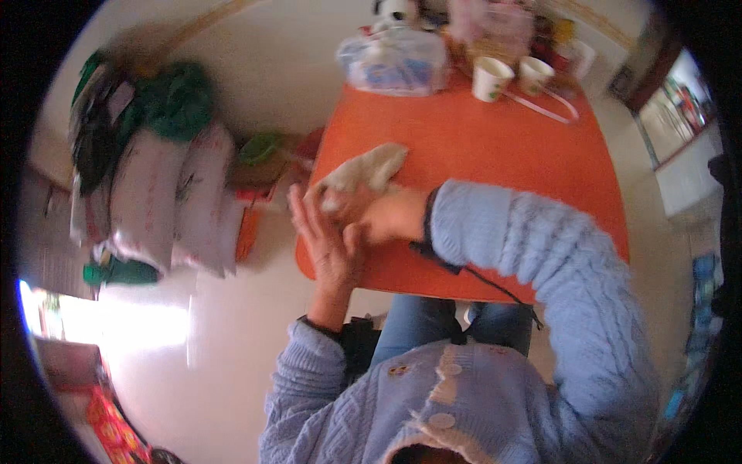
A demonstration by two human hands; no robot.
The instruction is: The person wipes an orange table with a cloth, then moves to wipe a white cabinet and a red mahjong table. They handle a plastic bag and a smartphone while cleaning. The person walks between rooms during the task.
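Note:
A pale, crumpled cloth [374, 167] lies towards the left side of the orange tabletop [493, 151]. My right hand [371, 211] reaches across to the table's left edge and rests on or grips the near end of the cloth; blur and overlap hide its fingers. My left hand [333, 243] is raised just in front of it at the table's left corner, palm turned towards the right hand, fingers extended, with nothing visible in it. Its thumb is close to the right hand; whether they touch is unclear. A dark cord [495, 284] hangs near my right sleeve.
A filled plastic bag [397, 64] and two white paper cups [491, 79] stand at the table's far end, beside a pale looped strap [548, 107]. Large filled sacks [148, 197] lean against the wall at left, with a green bag [177, 101] on top.

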